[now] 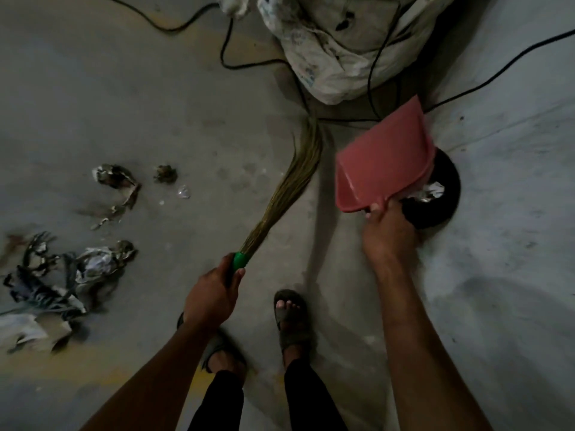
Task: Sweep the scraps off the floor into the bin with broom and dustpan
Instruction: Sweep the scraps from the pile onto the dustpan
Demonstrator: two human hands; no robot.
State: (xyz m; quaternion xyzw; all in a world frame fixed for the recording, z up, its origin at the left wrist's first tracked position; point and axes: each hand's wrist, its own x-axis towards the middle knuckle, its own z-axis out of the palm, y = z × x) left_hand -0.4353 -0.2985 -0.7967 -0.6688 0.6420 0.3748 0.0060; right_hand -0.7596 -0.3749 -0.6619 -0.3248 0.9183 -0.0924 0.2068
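Note:
My left hand [211, 293] grips the green handle of a grass broom [291, 178], whose long bristles trail forward over the floor. My right hand [389, 231] holds a pink dustpan [385, 160] by its near edge, tilted over a round black bin [441, 194]. Crumpled white paper [432, 191] lies inside the bin. Burnt and torn paper scraps [116, 185] lie on the floor to the left. A bigger heap of scraps [62, 275] sits nearer the left edge.
A large dirty white sack [339, 48] stands ahead, just beyond the bin. Black cables [227, 42] snake across the concrete floor around it. My sandalled feet [292, 318] stand below the hands.

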